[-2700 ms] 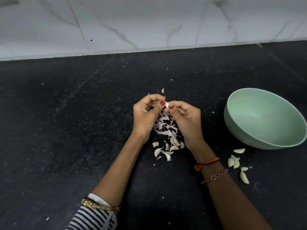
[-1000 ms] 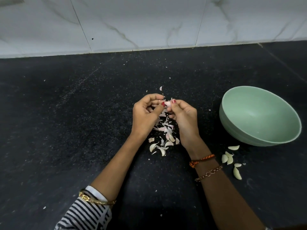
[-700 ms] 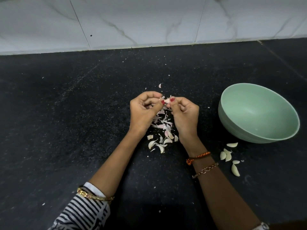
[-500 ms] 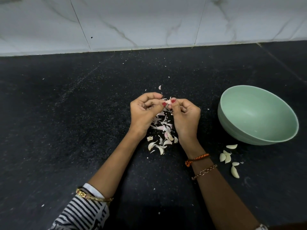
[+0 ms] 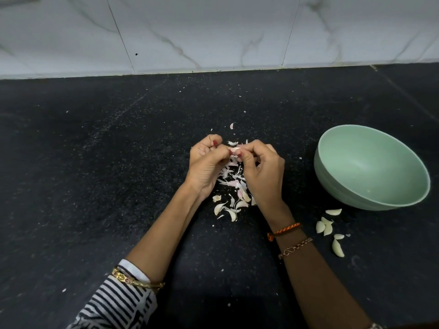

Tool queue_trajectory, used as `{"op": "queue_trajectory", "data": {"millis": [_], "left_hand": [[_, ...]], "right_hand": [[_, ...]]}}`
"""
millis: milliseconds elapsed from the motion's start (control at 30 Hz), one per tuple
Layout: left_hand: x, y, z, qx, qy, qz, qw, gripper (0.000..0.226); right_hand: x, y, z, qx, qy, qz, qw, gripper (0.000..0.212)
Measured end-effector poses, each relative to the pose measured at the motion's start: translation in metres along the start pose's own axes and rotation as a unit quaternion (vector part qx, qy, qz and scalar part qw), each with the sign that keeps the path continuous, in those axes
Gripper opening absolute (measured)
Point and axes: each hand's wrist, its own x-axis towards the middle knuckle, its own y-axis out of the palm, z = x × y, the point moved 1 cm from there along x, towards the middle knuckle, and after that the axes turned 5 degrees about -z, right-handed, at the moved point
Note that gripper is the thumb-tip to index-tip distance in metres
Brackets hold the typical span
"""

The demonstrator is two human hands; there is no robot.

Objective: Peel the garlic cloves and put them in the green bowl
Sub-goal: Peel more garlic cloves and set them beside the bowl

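Head cam: garlic clove at frame center, long axis roughly left-right, pinched at both ends by left hand & right hand, fingers curled on it, above a pile of skins. Green bowl at right, tilted w/ its mouth toward upper right, nothing visible inside. 5 peeled cloves lie on black counter just below bowl.
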Motion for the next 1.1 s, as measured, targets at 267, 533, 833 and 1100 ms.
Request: {"op": "queue_trajectory", "data": {"millis": [267,533,833,1100], "left_hand": [[0.001,0.003,0.005,0.026,0.021,0.005,0.999,0.018],[-0.002,-0.002,-0.004,0.136,0.133,-0.038,0.981,0.032],[-0.002,0.0,0.002,0.163,0.181,-0.005,0.97,0.016],[0.001,-0.002,0.007,0.216,0.17,0.015,0.961,0.016]], "right_hand": [[0.002,-0.002,0.013,0.275,0.248,0.013,0.929,0.024],[0.008,-0.01,0.011,0.288,0.347,0.016,0.892,0.008],[0.005,-0.012,0.016,0.323,0.332,0.047,0.885,0.004],[0.004,-0.008,0.011,0.318,0.326,0.073,0.887,0.009]]}}
